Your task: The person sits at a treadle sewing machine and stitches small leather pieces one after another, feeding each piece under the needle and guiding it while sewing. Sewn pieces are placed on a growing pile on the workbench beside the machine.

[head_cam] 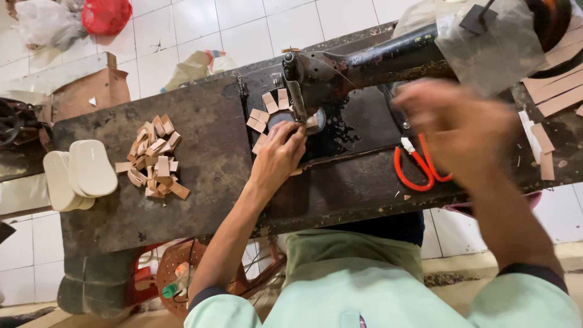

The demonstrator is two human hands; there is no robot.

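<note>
At twelve o'clock, under the sewing machine (340,67), the left hand (280,155) presses tan pieces (267,112) flat, fingers spread; several look stitched in a chain, while a pile (155,161) at nine o'clock seemingly waits. Right hand (458,127) blurs, grip unclear

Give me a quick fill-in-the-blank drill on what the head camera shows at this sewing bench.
1. The left hand presses tan pieces beside the sewing machine's ____.
2. The scissors have ____ handles.
3. The pile of tan pieces lies to the ____ of the left hand.
4. The blurred right hand holds ____.

Missing words: needle; orange; left; nothing
</note>
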